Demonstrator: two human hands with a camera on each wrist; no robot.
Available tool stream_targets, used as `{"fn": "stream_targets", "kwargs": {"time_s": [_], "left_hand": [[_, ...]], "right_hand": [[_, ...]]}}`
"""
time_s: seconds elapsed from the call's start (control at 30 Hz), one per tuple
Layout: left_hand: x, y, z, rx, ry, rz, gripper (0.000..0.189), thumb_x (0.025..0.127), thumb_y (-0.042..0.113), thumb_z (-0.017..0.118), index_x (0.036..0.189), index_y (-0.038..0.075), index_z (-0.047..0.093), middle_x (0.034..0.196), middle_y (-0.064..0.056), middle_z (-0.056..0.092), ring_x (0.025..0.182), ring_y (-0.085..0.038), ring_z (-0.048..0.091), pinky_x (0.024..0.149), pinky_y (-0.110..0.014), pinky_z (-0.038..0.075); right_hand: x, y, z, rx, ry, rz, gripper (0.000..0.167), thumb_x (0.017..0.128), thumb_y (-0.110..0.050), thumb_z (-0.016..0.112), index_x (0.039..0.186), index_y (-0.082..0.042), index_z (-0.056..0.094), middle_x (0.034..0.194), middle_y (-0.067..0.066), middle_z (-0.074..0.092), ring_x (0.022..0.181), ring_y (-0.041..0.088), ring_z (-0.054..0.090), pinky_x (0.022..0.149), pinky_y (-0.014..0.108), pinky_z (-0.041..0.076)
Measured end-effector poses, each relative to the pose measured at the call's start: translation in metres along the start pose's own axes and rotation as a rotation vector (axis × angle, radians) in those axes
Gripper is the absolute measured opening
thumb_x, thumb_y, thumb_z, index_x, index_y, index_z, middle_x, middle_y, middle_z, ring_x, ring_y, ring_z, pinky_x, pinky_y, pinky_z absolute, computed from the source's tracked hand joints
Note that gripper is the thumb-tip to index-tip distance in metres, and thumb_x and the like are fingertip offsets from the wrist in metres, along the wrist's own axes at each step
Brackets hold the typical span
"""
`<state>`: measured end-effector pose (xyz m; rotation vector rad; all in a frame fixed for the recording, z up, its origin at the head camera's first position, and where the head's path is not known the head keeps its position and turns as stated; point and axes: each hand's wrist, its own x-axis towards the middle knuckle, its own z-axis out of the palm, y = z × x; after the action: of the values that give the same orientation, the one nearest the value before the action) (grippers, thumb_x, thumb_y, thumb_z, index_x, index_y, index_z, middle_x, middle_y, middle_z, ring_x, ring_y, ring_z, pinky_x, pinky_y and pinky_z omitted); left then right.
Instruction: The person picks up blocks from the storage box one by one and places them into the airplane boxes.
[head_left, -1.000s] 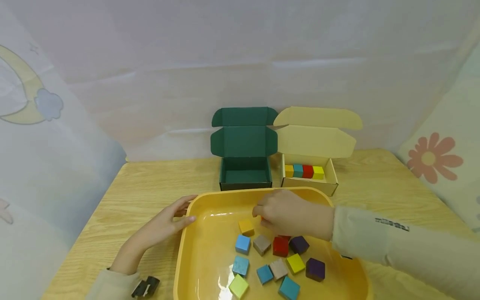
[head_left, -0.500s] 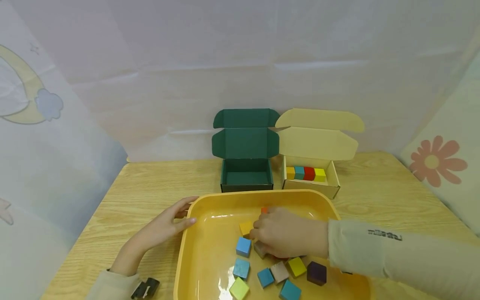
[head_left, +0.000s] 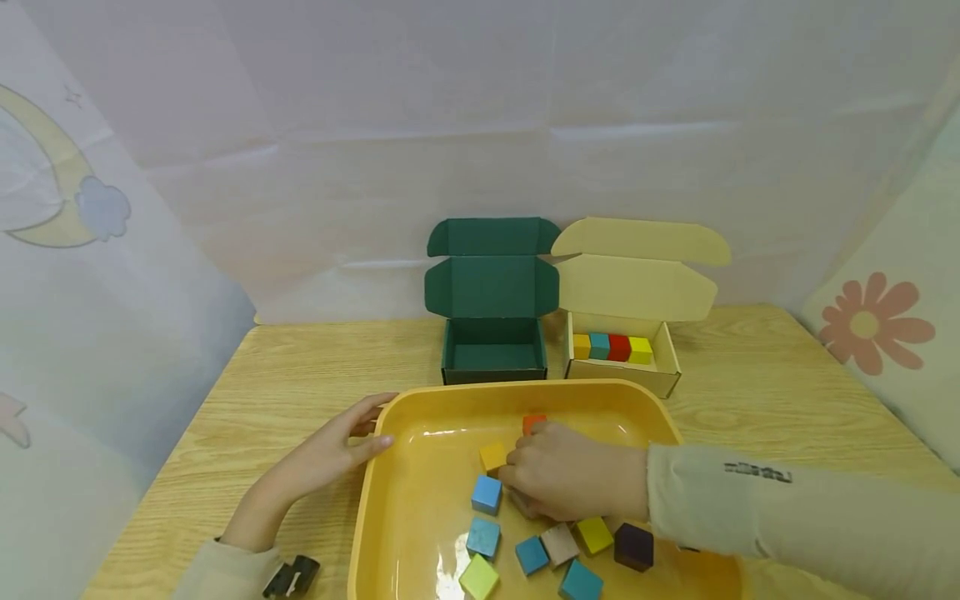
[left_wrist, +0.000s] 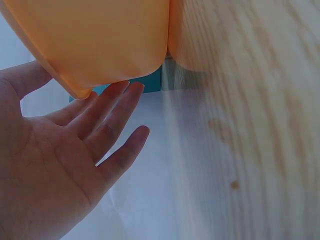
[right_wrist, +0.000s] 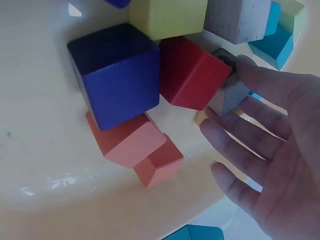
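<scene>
My right hand (head_left: 566, 473) is over the blocks in the yellow tray (head_left: 420, 533). In the right wrist view, the thumb and fingers of that hand pinch a plain wooden cube (right_wrist: 230, 95), beside a red cube (right_wrist: 192, 75). A dark purple-blue cube (right_wrist: 117, 75) lies past the red one, with two orange-red blocks (right_wrist: 132, 140) close by. My left hand (head_left: 326, 457) rests at the tray's left rim, thumb at the edge. The left wrist view shows its fingers (left_wrist: 107, 125) spread and fairly straight along the outside wall.
Behind the tray stand an open green box (head_left: 495, 354) and an open cream box (head_left: 663, 367). A row of coloured cubes (head_left: 611, 347) lies in the cream one. More cubes, such as a teal one (head_left: 580, 579) and a lime one (head_left: 478, 577), are scattered in the tray.
My right hand has moved from the orange-red block near the tray's back toward the front, onto the plain wooden cube. The left hand has stayed at the rim.
</scene>
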<state>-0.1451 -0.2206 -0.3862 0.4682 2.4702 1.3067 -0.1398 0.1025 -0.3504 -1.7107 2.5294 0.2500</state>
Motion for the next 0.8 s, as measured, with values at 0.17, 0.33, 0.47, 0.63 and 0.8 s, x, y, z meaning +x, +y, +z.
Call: {"fn": "stream_targets", "kwargs": {"time_s": [0.17,0.33,0.47,0.63,0.8], "left_hand": [[0.001,-0.001,0.000,0.015,0.005,-0.002,0.062,0.100,0.029,0.061,0.154,0.012,0.033,0.146,-0.020,0.045,0.128,-0.041,0.047,0.100,-0.059,0.042],[0.001,-0.002,0.000,0.020,0.007,-0.007,0.062,0.100,0.031,0.061,0.153,0.013,0.034,0.146,-0.022,0.044,0.129,-0.042,0.046,0.101,-0.061,0.040],[0.001,-0.002,0.000,0.012,0.002,-0.006,0.063,0.100,0.031,0.060,0.154,0.012,0.034,0.147,-0.023,0.043,0.129,-0.042,0.046,0.100,-0.061,0.040],[0.002,-0.004,0.001,0.014,0.003,-0.003,0.063,0.100,0.032,0.060,0.154,0.013,0.033,0.147,-0.023,0.041,0.129,-0.042,0.045,0.101,-0.061,0.040],[0.002,-0.006,0.000,0.027,0.014,-0.016,0.064,0.100,0.035,0.061,0.154,0.015,0.034,0.147,-0.022,0.042,0.130,-0.042,0.044,0.103,-0.061,0.038]], "right_hand": [[0.000,-0.002,-0.001,-0.012,-0.006,-0.002,0.010,0.091,-0.025,0.070,0.100,-0.019,0.071,0.080,-0.010,0.065,0.068,0.005,0.055,0.062,0.021,0.045],[-0.002,-0.004,-0.004,-0.056,-0.025,-0.011,0.021,0.089,-0.031,0.074,0.105,-0.019,0.071,0.087,-0.010,0.068,0.074,0.006,0.059,0.068,0.023,0.046],[-0.005,-0.004,-0.007,-0.071,-0.008,-0.018,0.019,0.088,-0.032,0.075,0.102,-0.020,0.071,0.083,-0.010,0.065,0.072,0.006,0.057,0.065,0.022,0.045],[-0.010,-0.002,-0.011,-0.064,0.055,-0.022,0.007,0.089,-0.026,0.070,0.092,-0.020,0.069,0.074,-0.011,0.060,0.066,0.006,0.051,0.059,0.020,0.040],[-0.016,0.002,-0.018,-0.045,0.072,-0.011,0.012,0.086,-0.030,0.074,0.089,-0.020,0.068,0.075,-0.011,0.060,0.068,0.008,0.053,0.063,0.021,0.044]]}}
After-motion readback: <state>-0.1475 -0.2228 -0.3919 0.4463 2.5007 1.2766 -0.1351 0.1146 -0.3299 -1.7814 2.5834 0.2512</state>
